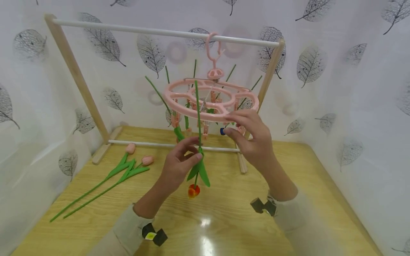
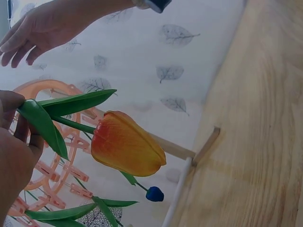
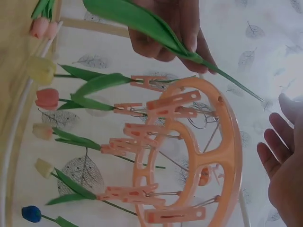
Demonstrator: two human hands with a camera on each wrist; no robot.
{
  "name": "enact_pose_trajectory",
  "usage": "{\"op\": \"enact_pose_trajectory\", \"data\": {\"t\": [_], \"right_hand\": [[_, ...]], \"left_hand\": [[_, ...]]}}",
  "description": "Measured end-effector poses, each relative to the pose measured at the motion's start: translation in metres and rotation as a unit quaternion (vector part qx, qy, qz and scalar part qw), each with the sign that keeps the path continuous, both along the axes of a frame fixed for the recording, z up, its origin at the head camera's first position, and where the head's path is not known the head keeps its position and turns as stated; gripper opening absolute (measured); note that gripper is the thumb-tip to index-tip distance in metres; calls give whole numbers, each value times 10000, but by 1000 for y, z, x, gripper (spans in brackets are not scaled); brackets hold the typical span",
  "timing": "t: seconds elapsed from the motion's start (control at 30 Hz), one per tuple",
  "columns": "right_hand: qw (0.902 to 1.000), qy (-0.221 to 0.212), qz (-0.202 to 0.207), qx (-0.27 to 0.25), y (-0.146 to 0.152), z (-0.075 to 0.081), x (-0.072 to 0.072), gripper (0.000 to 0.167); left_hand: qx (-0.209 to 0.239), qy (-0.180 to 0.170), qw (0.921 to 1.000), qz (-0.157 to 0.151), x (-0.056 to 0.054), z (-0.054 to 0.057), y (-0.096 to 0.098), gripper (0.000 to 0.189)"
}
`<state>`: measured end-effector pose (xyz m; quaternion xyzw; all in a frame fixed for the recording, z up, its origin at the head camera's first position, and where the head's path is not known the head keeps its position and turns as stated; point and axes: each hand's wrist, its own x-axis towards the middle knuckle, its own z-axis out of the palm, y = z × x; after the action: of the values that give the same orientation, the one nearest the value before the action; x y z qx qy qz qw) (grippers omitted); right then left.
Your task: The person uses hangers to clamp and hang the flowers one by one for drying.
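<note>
My left hand pinches the green stem of an artificial tulip with an orange-red bloom. The flower hangs head down, its stem rising in front of a round pink clip hanger. Beside the hanger's right front rim is my right hand, fingers spread and holding nothing. Pink clips dangle from the ring. Several grip upside-down tulips, among them a yellow one, a pink one and a blue one.
The hanger's hook loops over the white top bar of a wooden-legged rack. Two light pink tulips lie on the wooden table at left. Behind hangs a white curtain printed with leaves.
</note>
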<state>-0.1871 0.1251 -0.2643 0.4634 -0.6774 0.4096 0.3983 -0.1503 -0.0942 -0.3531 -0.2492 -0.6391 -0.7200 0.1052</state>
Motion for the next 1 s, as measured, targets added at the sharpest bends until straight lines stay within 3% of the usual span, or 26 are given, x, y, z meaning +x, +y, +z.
{"op": "enact_pose_trajectory", "data": {"t": [0.17, 0.37, 0.73, 1.0], "right_hand": [[9982, -432, 360, -187, -14, -32, 1, 33], [9977, -652, 76, -189, -33, -54, -6, 28], [9912, -1125, -523, -457, -52, -65, -14, 24], [9855, -1473, -210, -811, -55, -66, -11, 23]], "left_hand": [[-29, 64, 9999, 103, -1, 0, -3, 46], [35, 150, 9998, 135, -2, -1, -5, 47], [71, 185, 9997, 174, -5, -2, -9, 49], [118, 76, 9996, 240, -6, -1, -10, 46]]}}
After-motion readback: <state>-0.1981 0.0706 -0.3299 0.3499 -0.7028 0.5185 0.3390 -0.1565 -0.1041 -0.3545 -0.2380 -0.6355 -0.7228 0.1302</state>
